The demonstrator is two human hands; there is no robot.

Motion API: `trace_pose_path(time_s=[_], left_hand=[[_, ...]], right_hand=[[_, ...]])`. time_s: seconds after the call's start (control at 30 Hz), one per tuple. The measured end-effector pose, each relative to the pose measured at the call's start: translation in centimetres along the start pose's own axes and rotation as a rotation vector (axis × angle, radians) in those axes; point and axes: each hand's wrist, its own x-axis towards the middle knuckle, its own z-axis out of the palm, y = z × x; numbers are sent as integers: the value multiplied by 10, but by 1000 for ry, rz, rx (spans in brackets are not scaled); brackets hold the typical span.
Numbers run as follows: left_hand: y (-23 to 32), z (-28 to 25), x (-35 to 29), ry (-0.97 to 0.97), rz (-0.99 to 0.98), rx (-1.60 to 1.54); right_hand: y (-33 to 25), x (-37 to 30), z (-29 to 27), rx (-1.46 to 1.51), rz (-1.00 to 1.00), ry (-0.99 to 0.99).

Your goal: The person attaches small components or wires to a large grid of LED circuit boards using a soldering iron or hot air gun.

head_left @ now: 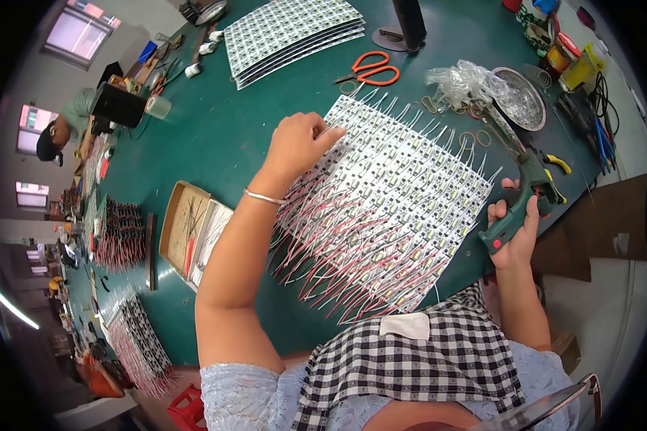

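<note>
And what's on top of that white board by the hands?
Rows of small components and red and white wires lie on the white board. The bit under the left hand is hidden.

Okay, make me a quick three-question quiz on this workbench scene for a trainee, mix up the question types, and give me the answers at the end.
1. Which hand grips the dark green pistol-shaped tool?

2. True or false: the orange-handled scissors lie on top of the white circuit-board panel.

3. What colours are the wires spread over the panel's near part?
A) blue and yellow
B) red and white
C) green and orange

Key:
1. The right hand.
2. False; they lie on the green table, beyond the panel.
3. B.
</note>
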Motion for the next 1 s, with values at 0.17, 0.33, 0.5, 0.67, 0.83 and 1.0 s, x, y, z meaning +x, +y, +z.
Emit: trace_pose_path(time_s=[0.17,0.33,0.5,0.67,0.83,1.0], left_hand=[[0,17,-1,194,358,-4],[-9,3,-27,83,286,-228],[-46,-16,-103,46,387,-185],[-60,-80,-142,-265,-134,-323],[10,-41,-63,155,181,-107],[60,10,-24,82,328,266]], right_hand=[[1,3,4,-23,14,-1],[0,5,6,-59,22,-8],[3,5,3,-15,28,-9],[-1,3,4,0,20,-7],[1,4,0,0,3,-10],[1,3,1,-13,-22,-17]])
